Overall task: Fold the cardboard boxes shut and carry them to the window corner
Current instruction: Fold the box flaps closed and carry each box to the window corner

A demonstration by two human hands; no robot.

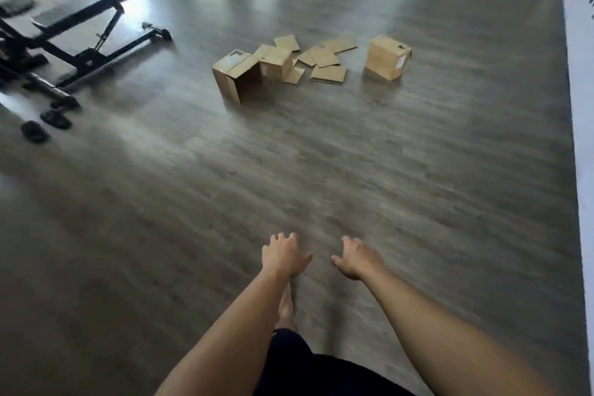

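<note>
Both bare arms reach forward and down over the grey wood-grain plank floor (385, 170). The left hand (283, 255) has its fingers loosely curled and its grip released, grasping nothing; the right hand (356, 259) is likewise relaxed and grasps nothing. Well apart from both hands, farther across the floor, lie the brown cardboard boxes. An open brown cardboard box (236, 75) lies on its side with its flaps spread and its dark opening facing the camera. Just beside it, on its right, is a smaller brown cardboard box (276, 64); whether the two touch is unclear. To the right of these lies a scatter of flat brown cardboard sheets (324, 64), some overlapping. Farther right again, apart from the sheets, is a closed brown cardboard cube box (387, 56) with a pale label on its side. At the left stands a black metal exercise bench (80, 42) with dark round objects (45, 124) on the floor nearby. A pale wall (578, 106) runs along the right edge. The picture is blurred.
</note>
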